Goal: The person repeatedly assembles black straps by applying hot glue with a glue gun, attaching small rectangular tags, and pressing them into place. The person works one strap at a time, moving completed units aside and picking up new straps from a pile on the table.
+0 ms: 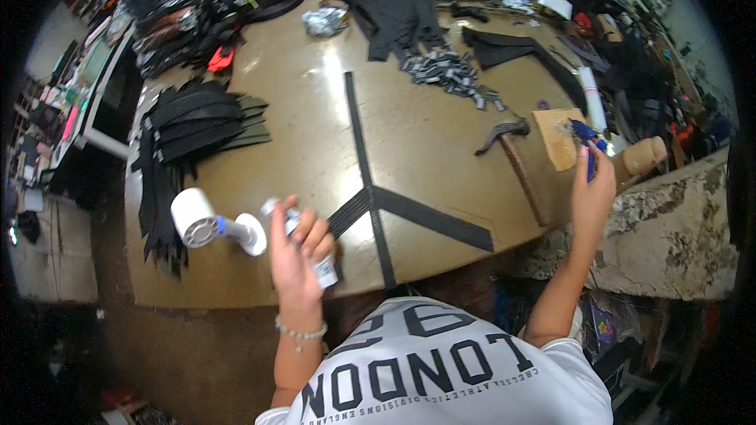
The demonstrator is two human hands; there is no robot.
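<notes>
The left hand (302, 252) is gripping a small grey-and-white bundle (325, 271), its fingers curled in around it, with one end sticking out below the palm. The right hand (594, 183) is holding a blue tool (584, 132), fingers closed narrowly on its handle, while the tool's tip is lying over a tan pad (554, 149); the tool looks like a glue gun, though it is too small to be sure. Between the hands, a black strap piece (429, 216) is lying on the brown table (299, 130), its two side arms branching from a long upright strip. A hammer (522, 173) is resting just left of the pad, grey clips (445, 71) are sitting in a heap farther back, and a white fan (193, 216) is standing near the left hand.
</notes>
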